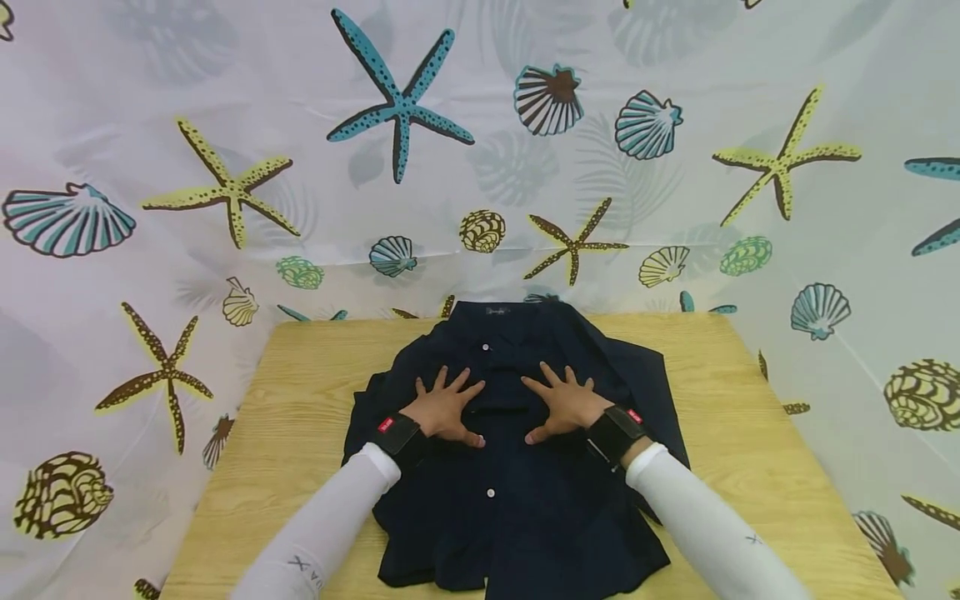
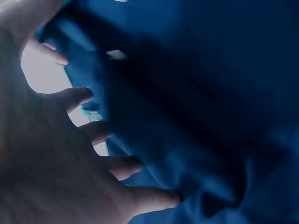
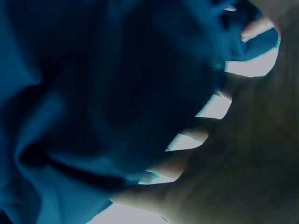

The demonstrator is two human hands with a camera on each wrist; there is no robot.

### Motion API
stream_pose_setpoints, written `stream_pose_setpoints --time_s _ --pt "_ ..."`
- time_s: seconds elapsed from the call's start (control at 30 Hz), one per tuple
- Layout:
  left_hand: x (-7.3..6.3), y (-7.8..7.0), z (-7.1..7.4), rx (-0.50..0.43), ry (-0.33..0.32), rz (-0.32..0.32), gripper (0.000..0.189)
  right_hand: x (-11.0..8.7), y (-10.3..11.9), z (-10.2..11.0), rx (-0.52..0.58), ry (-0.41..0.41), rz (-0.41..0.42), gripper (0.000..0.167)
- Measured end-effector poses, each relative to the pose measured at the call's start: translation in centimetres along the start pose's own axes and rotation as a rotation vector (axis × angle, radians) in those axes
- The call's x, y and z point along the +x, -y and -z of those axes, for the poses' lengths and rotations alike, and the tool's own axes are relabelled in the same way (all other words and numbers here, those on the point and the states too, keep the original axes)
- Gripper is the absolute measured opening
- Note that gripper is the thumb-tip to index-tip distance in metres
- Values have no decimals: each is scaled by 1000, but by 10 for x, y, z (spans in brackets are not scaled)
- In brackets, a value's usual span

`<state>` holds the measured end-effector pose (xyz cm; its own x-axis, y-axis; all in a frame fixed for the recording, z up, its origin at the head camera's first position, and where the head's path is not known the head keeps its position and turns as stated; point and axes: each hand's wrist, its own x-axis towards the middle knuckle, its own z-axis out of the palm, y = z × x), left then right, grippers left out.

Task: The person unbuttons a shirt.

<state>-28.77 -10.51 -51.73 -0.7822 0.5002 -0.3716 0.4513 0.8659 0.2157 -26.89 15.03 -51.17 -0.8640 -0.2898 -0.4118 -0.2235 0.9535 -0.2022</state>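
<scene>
A dark navy button-up shirt [image 1: 525,517] lies front side up, its collar [image 1: 502,312] toward the far edge and white buttons down the middle. Over the chest on the left side, my left hand [image 1: 442,410] rests with its fingers spread wide. Mirroring it on the right side is my right hand [image 1: 567,404], fingers likewise splayed over the cloth. Both thumbs point inward toward the button line. Soft folds in the cloth show beside the fingers in the left wrist view and the right wrist view. The shirt's right sleeve [image 1: 652,392] lies beside its body.
Beneath the shirt is a light wooden table [image 1: 750,450]. A white curtain [image 1: 480,175] printed with starfish and shells hangs behind the table and along both sides. Each wrist wears a black strap [image 1: 401,437] over white sleeves [image 1: 330,525].
</scene>
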Motion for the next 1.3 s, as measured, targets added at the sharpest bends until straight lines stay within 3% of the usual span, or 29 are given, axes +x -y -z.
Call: stream_pose_setpoints --time_s 0.17,0.33,0.6,0.83,0.97,1.03,1.1,1.23,1.3 --pt "16 1 -4 -25 89 60 106 19 -6 -11 26 77 -49 110" --pt "20 0 -3 -38 123 93 105 30 -10 -18 16 100 -60 111" --pt "30 0 -15 -49 26 125 114 41 -12 -19 4 74 -81 115" --pt "45 8 -24 -75 20 125 119 49 -17 -20 26 59 -57 117" --pt "47 15 -24 -107 -23 91 117 48 -17 -15 55 25 -27 113" --pt "39 16 -21 -99 -68 50 115 38 -17 -12 65 -24 -10 109" --pt "22 16 -18 -81 -122 -2 112 19 -19 -11 68 -99 14 105" --pt "-34 19 -20 -77 -201 -66 107 -42 -36 -19 76 -270 1 104" --pt "-64 24 -29 -84 -179 -59 107 -75 -49 -28 81 -307 -61 108"
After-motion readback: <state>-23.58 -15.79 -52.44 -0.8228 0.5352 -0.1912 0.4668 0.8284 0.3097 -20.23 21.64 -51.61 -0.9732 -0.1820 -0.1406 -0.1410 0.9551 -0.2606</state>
